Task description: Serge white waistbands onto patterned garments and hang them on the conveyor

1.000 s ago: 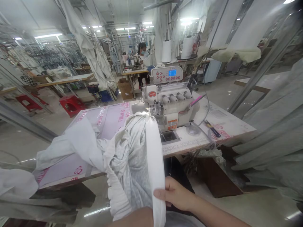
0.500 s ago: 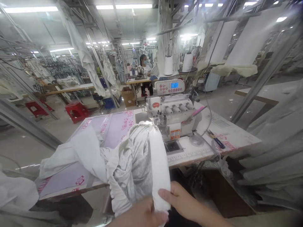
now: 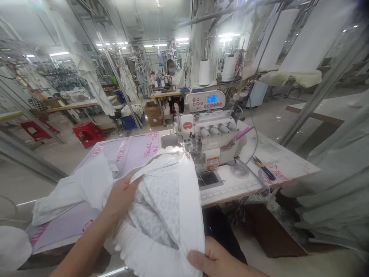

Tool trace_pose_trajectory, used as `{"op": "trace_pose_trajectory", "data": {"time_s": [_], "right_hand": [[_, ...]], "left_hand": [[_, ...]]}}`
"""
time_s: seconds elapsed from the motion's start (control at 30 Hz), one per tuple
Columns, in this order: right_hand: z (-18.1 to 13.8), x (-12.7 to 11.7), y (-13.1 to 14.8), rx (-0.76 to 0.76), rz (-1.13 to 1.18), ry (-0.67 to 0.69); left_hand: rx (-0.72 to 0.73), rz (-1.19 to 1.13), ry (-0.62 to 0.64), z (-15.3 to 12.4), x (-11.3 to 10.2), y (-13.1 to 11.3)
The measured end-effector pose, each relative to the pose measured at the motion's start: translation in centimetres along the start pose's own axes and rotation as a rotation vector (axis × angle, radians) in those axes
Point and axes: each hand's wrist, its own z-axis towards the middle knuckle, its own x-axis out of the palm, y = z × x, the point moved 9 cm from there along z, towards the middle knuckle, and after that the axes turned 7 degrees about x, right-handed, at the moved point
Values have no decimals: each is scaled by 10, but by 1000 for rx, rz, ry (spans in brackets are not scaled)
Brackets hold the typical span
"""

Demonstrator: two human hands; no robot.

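Observation:
A white garment (image 3: 161,192) with a pale grey print hangs from the needle area of a white overlock sewing machine (image 3: 210,132). Along its right side runs a plain white band (image 3: 190,200), whose upper end sits at the machine's presser foot. My right hand (image 3: 211,257) pinches the band low down, thumb on top. With its fingers closed on the garment's gathered edge, my left hand (image 3: 123,192) spreads the cloth to the left. Some fingertips of both hands are hidden by fabric. More of the white cloth lies bunched on the table at left.
Thread snips (image 3: 266,171) lie on the table (image 3: 296,165) right of the machine. Two thread cones (image 3: 204,73) stand behind it. A red stool (image 3: 88,132) is beyond the table, and a masked person (image 3: 170,69) sits farther back. Cloth hangs at right.
My left hand has moved from the band's lower end up and left to the gathered edge, opening the garment out. My right hand still grips the band, slightly lower.

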Motion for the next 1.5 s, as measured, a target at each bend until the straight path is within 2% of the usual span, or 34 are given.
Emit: {"op": "trace_pose_trajectory", "data": {"time_s": [0.13,0.3,0.47,0.57,0.63,0.67,0.7,0.73,0.8,0.83,0.87,0.97,1.03,1.1,1.17,1.23,1.33,1.4,1.5], "right_hand": [[8,-17,-2,53,-33,-68],[25,-41,26,9,-20,-94],[44,-61,42,39,6,-107],[57,-77,48,60,33,-134],[63,-90,53,62,38,-168],[66,-95,55,60,38,-179],[68,-100,57,54,36,-181],[69,-102,59,48,33,-175],[70,-104,62,38,30,-151],[69,-105,63,30,32,-142],[69,-105,65,24,35,-136],[69,-106,71,20,36,-137],[69,-108,75,22,34,-151],[66,-108,76,21,41,-183],[56,-100,70,34,34,-223],[37,-78,52,99,-11,-200],[-2,-20,12,228,-80,4],[-25,7,-4,235,-110,57],[-39,9,-8,159,-266,-91]], "left_hand": [[-9,66,-74,14,-23,-12],[23,153,-141,34,-25,-26],[95,190,-225,69,-34,-33],[216,282,-291,73,-32,-48],[368,344,-364,53,-23,-69],[449,338,-330,38,-10,-79],[506,297,-242,22,8,-86],[528,216,-77,8,32,-89],[451,-33,273,-19,80,-84],[376,-170,389,-28,97,-80],[298,-299,449,-32,108,-76],[157,-527,465,-27,115,-69],[119,-494,505,-32,111,-71],[111,-339,653,-57,112,-75],[162,-180,847,-100,114,-81],[247,-141,1018,-147,118,-88],[288,-256,1171,-194,124,-93],[273,-285,1201,-204,131,-90],[278,-248,1183,-203,140,-87]]}}
